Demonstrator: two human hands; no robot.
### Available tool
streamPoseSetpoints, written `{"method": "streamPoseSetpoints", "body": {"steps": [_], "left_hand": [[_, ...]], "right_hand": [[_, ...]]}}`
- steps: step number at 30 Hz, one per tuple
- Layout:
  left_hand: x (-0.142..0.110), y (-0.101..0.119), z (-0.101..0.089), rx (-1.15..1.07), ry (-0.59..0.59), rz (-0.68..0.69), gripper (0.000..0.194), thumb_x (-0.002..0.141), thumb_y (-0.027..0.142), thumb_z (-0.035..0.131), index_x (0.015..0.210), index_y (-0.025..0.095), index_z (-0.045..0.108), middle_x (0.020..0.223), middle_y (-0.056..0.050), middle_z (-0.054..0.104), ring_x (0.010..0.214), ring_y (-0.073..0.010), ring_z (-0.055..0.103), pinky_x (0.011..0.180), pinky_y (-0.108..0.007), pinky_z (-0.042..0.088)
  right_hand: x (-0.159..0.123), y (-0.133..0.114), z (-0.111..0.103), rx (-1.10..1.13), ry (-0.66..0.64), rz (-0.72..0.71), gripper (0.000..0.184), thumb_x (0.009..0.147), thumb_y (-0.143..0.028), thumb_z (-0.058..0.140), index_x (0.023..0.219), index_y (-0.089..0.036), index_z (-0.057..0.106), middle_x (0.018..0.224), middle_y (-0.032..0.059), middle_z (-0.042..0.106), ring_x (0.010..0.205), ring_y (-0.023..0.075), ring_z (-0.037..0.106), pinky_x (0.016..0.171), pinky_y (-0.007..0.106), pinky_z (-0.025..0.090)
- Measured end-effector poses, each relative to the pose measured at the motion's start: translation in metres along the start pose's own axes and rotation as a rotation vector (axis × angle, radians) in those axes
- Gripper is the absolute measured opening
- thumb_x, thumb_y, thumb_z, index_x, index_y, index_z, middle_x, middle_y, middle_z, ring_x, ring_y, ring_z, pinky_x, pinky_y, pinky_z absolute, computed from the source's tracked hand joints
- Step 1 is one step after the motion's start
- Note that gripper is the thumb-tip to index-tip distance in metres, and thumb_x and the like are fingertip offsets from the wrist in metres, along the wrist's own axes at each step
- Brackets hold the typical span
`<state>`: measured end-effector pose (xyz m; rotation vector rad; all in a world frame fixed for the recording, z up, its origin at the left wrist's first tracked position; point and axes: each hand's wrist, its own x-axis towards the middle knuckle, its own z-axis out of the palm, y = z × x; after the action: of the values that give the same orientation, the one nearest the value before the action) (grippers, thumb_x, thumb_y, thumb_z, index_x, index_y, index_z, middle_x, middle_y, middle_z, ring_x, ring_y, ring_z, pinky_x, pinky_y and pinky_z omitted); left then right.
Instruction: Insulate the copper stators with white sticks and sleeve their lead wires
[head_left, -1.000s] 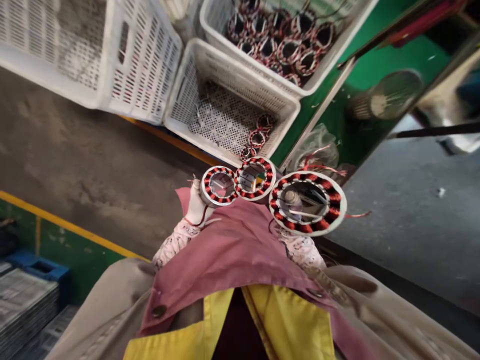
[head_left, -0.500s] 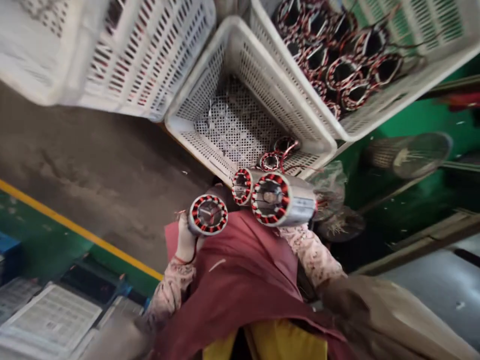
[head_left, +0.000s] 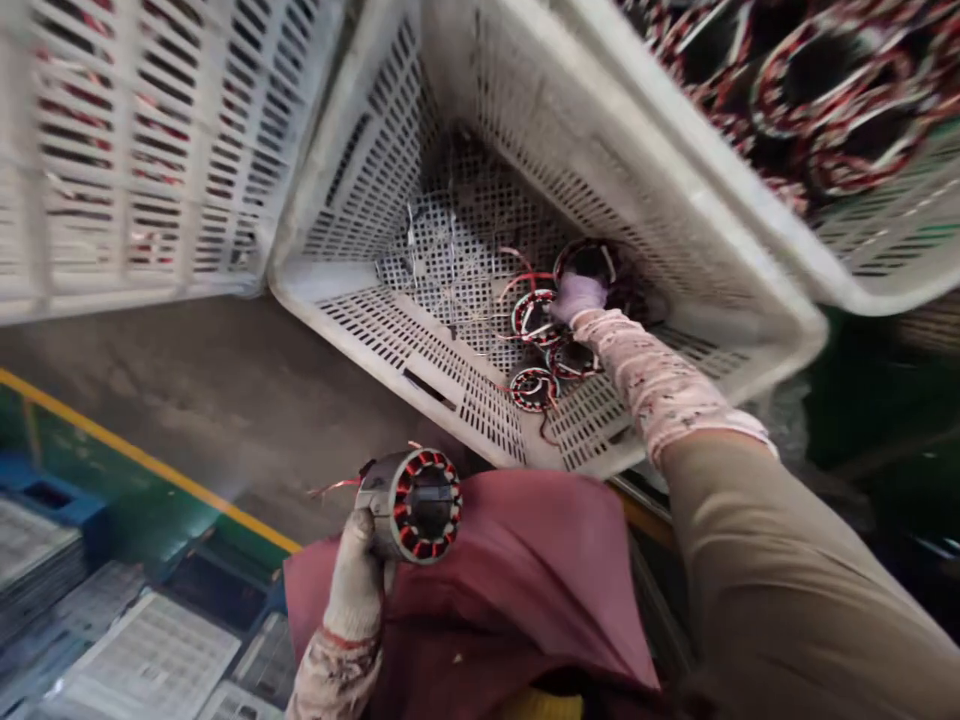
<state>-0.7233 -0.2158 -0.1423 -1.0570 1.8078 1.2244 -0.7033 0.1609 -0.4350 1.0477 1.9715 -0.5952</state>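
Note:
My left hand point(head_left: 356, 570), in a pale glove, is closed around a motor stator point(head_left: 401, 510) with red windings along its rim. The stator is held tilted over the apron, its open end toward me and a wire end sticking out to the left. My right hand point(head_left: 579, 297), in a purplish glove, is down inside the middle white crate point(head_left: 420, 370). Its fingers close on the edge of a stator point(head_left: 534, 318); the fingertips are partly hidden. Beside it in the crate are another stator point(head_left: 534, 390) and one partly under the forearm.
A second crate point(head_left: 862, 265) packed with wound stators adjoins at the upper right. Another slatted crate point(head_left: 120, 290) stands at the left. A yellow floor line point(head_left: 150, 460) and stacked grey trays point(head_left: 150, 660) lie at lower left.
My right hand has gone from near the apron forward into the crate, with the stators it carried. More stators stand there now. My left hand keeps its stator, turned slightly. The view moved closer.

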Motion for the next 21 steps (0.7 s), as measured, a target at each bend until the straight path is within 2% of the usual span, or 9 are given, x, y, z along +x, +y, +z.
{"method": "streamPoseSetpoints", "body": {"steps": [5, 8, 10, 12, 14, 16, 17, 19, 21], "left_hand": [[0.035, 0.046, 0.055, 0.390, -0.336, 0.170, 0.062, 0.064, 0.055, 0.083, 0.110, 0.015, 0.073, 0.097, -0.010, 0.078, 0.086, -0.0268, 0.073, 0.077, -0.035, 0.060], [0.066, 0.071, 0.112, 0.813, -0.565, 0.341, 0.056, 0.069, 0.048, 0.081, 0.112, 0.015, 0.070, 0.103, -0.010, 0.077, 0.098, -0.0279, 0.071, 0.091, -0.037, 0.056], [0.092, 0.075, 0.153, 1.176, -0.595, 0.508, 0.054, 0.071, 0.049, 0.078, 0.111, 0.014, 0.069, 0.104, -0.012, 0.076, 0.099, -0.0291, 0.071, 0.092, -0.038, 0.054], [0.121, 0.068, 0.189, 1.572, -0.571, 0.670, 0.057, 0.077, 0.052, 0.073, 0.118, 0.012, 0.065, 0.108, -0.015, 0.075, 0.103, -0.0320, 0.070, 0.092, -0.041, 0.052], [0.150, 0.054, 0.220, 1.920, -0.522, 0.776, 0.055, 0.083, 0.051, 0.067, 0.121, 0.011, 0.063, 0.111, -0.018, 0.073, 0.109, -0.0347, 0.067, 0.097, -0.043, 0.048], [0.177, 0.036, 0.241, 2.102, -0.539, 0.803, 0.051, 0.087, 0.044, 0.062, 0.124, 0.009, 0.062, 0.113, -0.020, 0.073, 0.113, -0.0354, 0.066, 0.102, -0.044, 0.044], [0.189, 0.026, 0.248, 2.140, -0.565, 0.793, 0.050, 0.088, 0.042, 0.060, 0.125, 0.008, 0.061, 0.114, -0.021, 0.072, 0.114, -0.0354, 0.066, 0.104, -0.045, 0.042], [0.207, 0.005, 0.255, 2.170, -0.617, 0.748, 0.051, 0.091, 0.038, 0.057, 0.129, 0.005, 0.059, 0.116, -0.023, 0.072, 0.114, -0.0358, 0.066, 0.105, -0.047, 0.041], [0.215, -0.016, 0.254, 2.206, -0.698, 0.704, 0.055, 0.092, 0.031, 0.055, 0.139, 0.004, 0.052, 0.121, -0.023, 0.070, 0.119, -0.0350, 0.064, 0.109, -0.048, 0.038]], "right_hand": [[0.022, -0.003, 0.031, -0.080, 0.005, -0.042, 0.064, 0.080, -0.028, 0.074, 0.137, -0.008, 0.052, 0.127, 0.0221, 0.065, 0.124, 0.0371, 0.059, 0.108, 0.054, 0.043], [0.018, -0.009, 0.023, -0.065, -0.014, -0.036, 0.073, 0.080, -0.028, 0.074, 0.143, -0.005, 0.048, 0.139, 0.0246, 0.057, 0.136, 0.0380, 0.049, 0.114, 0.055, 0.035], [-0.001, -0.003, 0.011, -0.017, 0.011, -0.074, 0.070, 0.084, -0.029, 0.069, 0.144, -0.002, 0.046, 0.142, 0.0256, 0.054, 0.137, 0.0354, 0.049, 0.114, 0.053, 0.037], [-0.040, 0.018, 0.003, 0.106, 0.189, -0.197, 0.064, 0.088, -0.031, 0.063, 0.144, -0.005, 0.046, 0.147, 0.0237, 0.050, 0.141, 0.0334, 0.045, 0.116, 0.052, 0.036], [-0.094, 0.051, 0.005, 0.294, 0.535, -0.297, 0.059, 0.091, -0.036, 0.058, 0.143, -0.011, 0.047, 0.153, 0.0184, 0.045, 0.148, 0.0324, 0.037, 0.122, 0.055, 0.028], [-0.149, 0.084, 0.020, 0.495, 0.917, -0.079, 0.060, 0.094, -0.046, 0.053, 0.143, -0.013, 0.045, 0.152, 0.0169, 0.044, 0.148, 0.0340, 0.036, 0.122, 0.058, 0.026], [-0.171, 0.097, 0.031, 0.622, 1.009, 0.086, 0.062, 0.094, -0.049, 0.051, 0.145, -0.014, 0.043, 0.150, 0.0162, 0.045, 0.146, 0.0355, 0.038, 0.121, 0.059, 0.027], [-0.197, 0.110, 0.056, 0.964, 0.948, 0.356, 0.059, 0.093, -0.053, 0.045, 0.138, -0.015, 0.048, 0.135, 0.0154, 0.056, 0.137, 0.0369, 0.049, 0.113, 0.061, 0.038], [-0.202, 0.110, 0.077, 1.244, 0.773, 0.510, 0.052, 0.093, -0.052, 0.041, 0.127, -0.015, 0.054, 0.118, 0.0147, 0.063, 0.121, 0.0347, 0.063, 0.101, 0.058, 0.052]]}}
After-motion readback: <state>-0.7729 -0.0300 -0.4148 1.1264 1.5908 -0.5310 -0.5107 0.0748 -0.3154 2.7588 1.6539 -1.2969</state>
